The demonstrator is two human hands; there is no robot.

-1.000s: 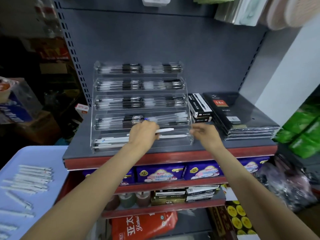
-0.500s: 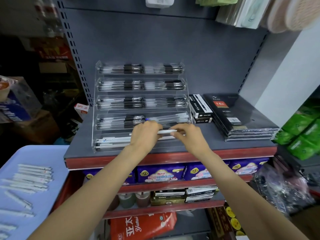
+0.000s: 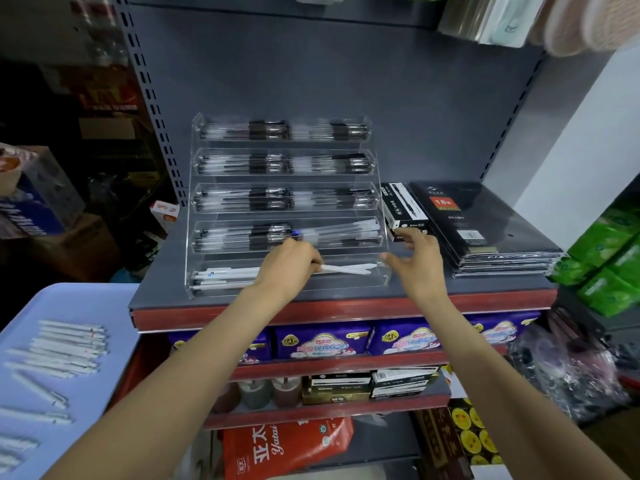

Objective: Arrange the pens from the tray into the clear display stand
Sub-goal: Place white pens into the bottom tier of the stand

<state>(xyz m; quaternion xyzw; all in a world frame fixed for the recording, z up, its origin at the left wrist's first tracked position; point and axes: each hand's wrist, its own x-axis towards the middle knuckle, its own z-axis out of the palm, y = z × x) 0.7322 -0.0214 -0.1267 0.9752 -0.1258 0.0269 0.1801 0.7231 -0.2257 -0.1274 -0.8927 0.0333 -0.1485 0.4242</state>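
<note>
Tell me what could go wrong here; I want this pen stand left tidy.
The two white pens under the left hand lie crossed in the bottom row of the clear stand, so they may settle crooked. The right hand hovers open by the stand's right end and could nudge the black pen box beside it.

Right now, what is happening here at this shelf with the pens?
A person is filling a clear display stand on a grey shelf. The left hand holds white pens in the lowest tier, beside other white pens already lying there. The right hand hovers open at the stand's right end, holding nothing. The upper tiers already hold pens. More white pens wait on the blue tray to the left.
</note>
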